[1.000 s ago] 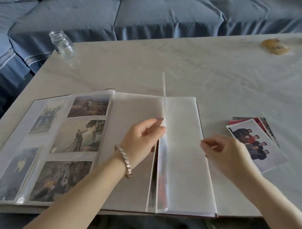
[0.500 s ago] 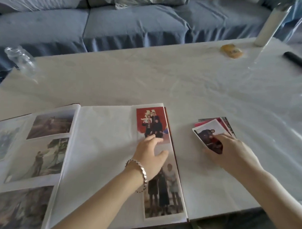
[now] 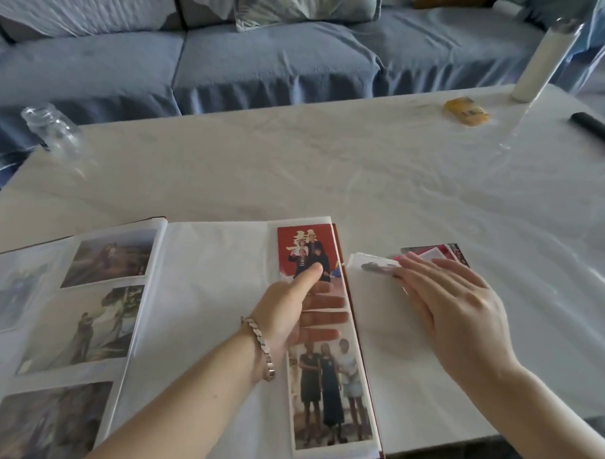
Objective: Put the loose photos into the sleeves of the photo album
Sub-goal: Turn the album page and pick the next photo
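Behind the white table (image 3: 296, 177) runs a blue sofa (image 3: 265, 63), and a clear film lies wrinkled over the tabletop. Along the near edge, towards the left corner, the photo album (image 3: 206, 294) lies open. Its left-hand page carries filled pockets, and a blank white sheet covers most of the right-hand page, leaving a narrow strip bare.

On that strip a red photo (image 3: 302, 250) sits in the top pocket and a photo of three standing people (image 3: 326, 384) in the bottom one. Your left hand (image 3: 284, 314), with a bracelet (image 3: 259, 348) at the wrist, has its straight fingers (image 3: 325, 316) slid inside the middle sleeve (image 3: 339, 301). They show through the plastic, while the thumb lies on top, so you pinch the sleeve's front layer.

Your right hand (image 3: 446, 303) lies flat just beside the album's right edge, fingers straight and pressed together on a single photo (image 3: 368, 266), which is blurred. The thumb is hidden. Beyond those fingertips the loose photos (image 3: 430, 252) lie in a small fanned pile.

A glass jar (image 3: 47, 131) stands at the far left corner. A yellow packet (image 3: 466, 111), a white bottle (image 3: 540, 55) and a black stick (image 3: 596, 129) sit near the far right corner.
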The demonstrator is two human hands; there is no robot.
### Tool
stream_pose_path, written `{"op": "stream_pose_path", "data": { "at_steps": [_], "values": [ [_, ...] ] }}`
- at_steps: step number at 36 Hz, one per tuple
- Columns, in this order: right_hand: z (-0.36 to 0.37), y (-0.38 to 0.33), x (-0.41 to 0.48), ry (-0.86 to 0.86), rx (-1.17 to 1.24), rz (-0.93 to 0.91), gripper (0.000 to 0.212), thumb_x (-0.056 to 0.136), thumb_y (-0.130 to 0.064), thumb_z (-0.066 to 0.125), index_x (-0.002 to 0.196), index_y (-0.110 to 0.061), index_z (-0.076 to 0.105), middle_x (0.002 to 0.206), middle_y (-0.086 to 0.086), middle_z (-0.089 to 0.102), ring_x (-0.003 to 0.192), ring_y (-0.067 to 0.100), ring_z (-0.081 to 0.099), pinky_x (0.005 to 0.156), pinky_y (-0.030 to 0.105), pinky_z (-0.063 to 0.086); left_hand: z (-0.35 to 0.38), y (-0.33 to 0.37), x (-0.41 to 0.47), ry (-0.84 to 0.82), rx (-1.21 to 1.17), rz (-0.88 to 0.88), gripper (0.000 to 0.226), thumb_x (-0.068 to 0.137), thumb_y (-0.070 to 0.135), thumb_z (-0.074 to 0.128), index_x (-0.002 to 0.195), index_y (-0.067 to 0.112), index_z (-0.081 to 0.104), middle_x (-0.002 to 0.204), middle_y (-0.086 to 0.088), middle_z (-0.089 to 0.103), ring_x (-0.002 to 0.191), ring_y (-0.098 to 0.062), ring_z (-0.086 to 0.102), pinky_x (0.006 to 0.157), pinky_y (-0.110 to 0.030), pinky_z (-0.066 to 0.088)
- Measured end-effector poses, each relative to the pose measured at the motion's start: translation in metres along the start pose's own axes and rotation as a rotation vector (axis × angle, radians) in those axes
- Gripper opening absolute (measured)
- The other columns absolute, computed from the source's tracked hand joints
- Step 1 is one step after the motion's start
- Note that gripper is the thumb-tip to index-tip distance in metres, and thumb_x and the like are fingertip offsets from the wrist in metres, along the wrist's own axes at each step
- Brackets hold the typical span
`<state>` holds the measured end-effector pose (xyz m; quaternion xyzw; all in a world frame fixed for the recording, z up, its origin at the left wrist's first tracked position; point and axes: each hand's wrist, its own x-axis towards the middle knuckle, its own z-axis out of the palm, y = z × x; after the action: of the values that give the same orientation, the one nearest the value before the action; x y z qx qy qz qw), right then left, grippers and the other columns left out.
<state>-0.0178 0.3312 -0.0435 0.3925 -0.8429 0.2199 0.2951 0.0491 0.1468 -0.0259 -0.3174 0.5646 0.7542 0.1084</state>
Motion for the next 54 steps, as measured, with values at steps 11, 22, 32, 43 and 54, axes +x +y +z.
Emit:
{"op": "stream_pose_path", "data": {
  "at_steps": [11, 22, 32, 43, 54],
  "values": [
    [0.005, -0.027, -0.001, -0.32, 0.414, 0.495, 0.057, 0.071, -0.058, 0.062, 0.119, -0.027, 0.059, 0.137, -0.006, 0.044, 0.129, 0.016, 0.036, 0.106, 0.04, 0.031, -0.016, -0.008, -0.001, 0.199, 0.109, 0.162, 0.01, 0.09, 0.018, 0.059, 0.085, 0.017, 0.067, 0.094, -0.01, 0.07, 0.086, -0.027, 0.067, 0.066, -0.044, 0.059],
    [0.017, -0.023, 0.003, -0.366, 0.782, 1.137, 0.007, 0.078, -0.013, 0.072, 0.081, -0.017, 0.068, 0.064, -0.007, 0.068, 0.048, 0.002, 0.062, 0.044, 0.011, 0.047, -0.032, -0.02, -0.001, 0.352, -0.038, 0.224, 0.01, 0.088, 0.02, 0.06, 0.08, 0.014, 0.062, 0.075, -0.003, 0.071, 0.065, -0.019, 0.069, 0.054, -0.03, 0.058],
    [0.021, -0.002, 0.025, -0.049, 0.87, 1.191, 0.006, 0.086, -0.014, 0.064, 0.081, -0.015, 0.062, 0.07, -0.003, 0.067, 0.044, 0.0, 0.056, 0.042, 0.014, 0.048, -0.054, -0.036, -0.003, 0.398, 0.722, 0.334, 0.027, 0.09, 0.028, 0.06, 0.111, 0.011, 0.065, 0.093, 0.005, 0.067, 0.079, -0.009, 0.062, 0.068, -0.018, 0.053],
    [0.057, -0.035, 0.061, -0.173, 0.484, 0.817, 0.02, 0.095, -0.015, 0.05, 0.108, -0.008, 0.063, 0.088, 0.006, 0.07, 0.06, 0.014, 0.063, 0.052, 0.019, 0.043, -0.114, -0.046, 0.018, 0.695, 1.556, 0.344, 0.089, 0.069, 0.062, -0.009, 0.149, 0.025, -0.003, 0.15, -0.005, -0.028, 0.138, -0.022, -0.026, 0.101, -0.035, -0.03],
    [0.079, -0.069, 0.066, -0.346, 0.433, 0.707, 0.028, 0.094, -0.008, 0.05, 0.118, -0.01, 0.063, 0.083, 0.001, 0.065, 0.053, 0.007, 0.058, 0.044, 0.009, 0.041, -0.115, -0.055, 0.017, 0.693, 1.544, 0.291, 0.069, 0.083, 0.053, 0.025, 0.137, 0.016, 0.047, 0.142, -0.021, 0.041, 0.132, -0.037, 0.038, 0.111, -0.037, 0.0]
  ]
}}
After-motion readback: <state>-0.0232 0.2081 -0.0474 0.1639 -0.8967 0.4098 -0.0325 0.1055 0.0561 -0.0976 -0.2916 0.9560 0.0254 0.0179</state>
